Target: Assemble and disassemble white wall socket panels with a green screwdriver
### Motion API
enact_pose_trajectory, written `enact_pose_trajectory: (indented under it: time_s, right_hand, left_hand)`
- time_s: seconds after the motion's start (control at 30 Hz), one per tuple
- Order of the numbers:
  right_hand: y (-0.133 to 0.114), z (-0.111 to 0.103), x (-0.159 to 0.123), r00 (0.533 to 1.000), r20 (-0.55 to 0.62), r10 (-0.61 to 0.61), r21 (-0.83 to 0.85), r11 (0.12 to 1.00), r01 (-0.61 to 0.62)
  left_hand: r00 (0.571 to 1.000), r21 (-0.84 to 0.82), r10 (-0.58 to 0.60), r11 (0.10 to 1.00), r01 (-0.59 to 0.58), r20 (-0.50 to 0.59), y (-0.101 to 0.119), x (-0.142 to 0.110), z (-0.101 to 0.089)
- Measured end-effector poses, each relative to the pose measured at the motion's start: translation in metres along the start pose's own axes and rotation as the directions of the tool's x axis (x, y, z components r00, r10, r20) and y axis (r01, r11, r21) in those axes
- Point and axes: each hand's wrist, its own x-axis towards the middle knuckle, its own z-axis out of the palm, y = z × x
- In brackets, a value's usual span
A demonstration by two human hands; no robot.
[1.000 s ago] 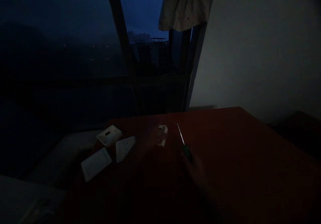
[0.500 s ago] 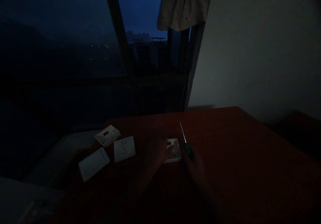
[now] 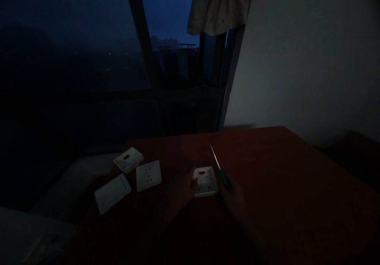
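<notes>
A white socket back box point(image 3: 206, 182) sits on the table with its hollow side up, a small rectangular cutout near its far edge. My left hand point(image 3: 182, 188) is closed on the box's left wall, thumb over the rim; the other fingers are hard to make out in the dark. In my right hand point(image 3: 234, 197) is a screwdriver point(image 3: 223, 176) with a green handle, its metal shaft pointing away and slightly left. The screwdriver's tip is apart from the box, beyond its far right corner. My right hand is close beside the box's right wall.
On the left of the reddish-brown table point(image 3: 267, 162) lie a socket faceplate point(image 3: 149, 176), a plain white cover plate point(image 3: 113, 194) and another back box point(image 3: 128, 159). Beyond the table stands a dark window point(image 3: 74, 71), with a pale wall point(image 3: 308, 59) on the right and a hanging cloth point(image 3: 219, 8).
My left hand has drawn back to the left edge of the box, uncovering more of its inside. The box has shifted slightly right and nearer. The screwdriver stays in my right hand.
</notes>
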Motion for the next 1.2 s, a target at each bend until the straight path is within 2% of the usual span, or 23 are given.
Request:
enact_pose_trajectory:
  time_s: [0.13, 0.37, 0.9, 1.07, 1.2]
  right_hand:
    - [0.0, 0.0, 0.0, 1.0, 0.004, 0.0, -0.016, 1.0, 0.0]
    - [0.003, -0.001, 0.0, 1.0, -0.026, 0.009, -0.026, 1.0, -0.01]
    - [0.002, -0.006, 0.004, 0.998, -0.037, 0.054, -0.069, 0.996, -0.057]
    - [0.003, -0.006, 0.005, 0.998, -0.025, 0.06, -0.068, 0.996, -0.061]
    - [0.003, -0.005, 0.004, 0.997, -0.015, 0.075, -0.064, 0.995, -0.076]
  left_hand:
    - [1.0, -0.048, 0.0, 0.999, 0.0, -0.011, -0.001, -0.003, 0.003]
    - [0.997, -0.104, -0.063, 0.992, 0.067, 0.043, 0.002, -0.003, 0.001]
    - [0.998, -0.197, -0.042, 0.979, 0.048, 0.035, -0.004, -0.004, 0.004]
    - [0.997, -0.117, -0.071, 0.991, 0.071, 0.008, -0.01, -0.003, -0.004]
    - [0.997, 0.028, -0.075, 0.997, 0.076, -0.017, -0.036, -0.013, -0.014]
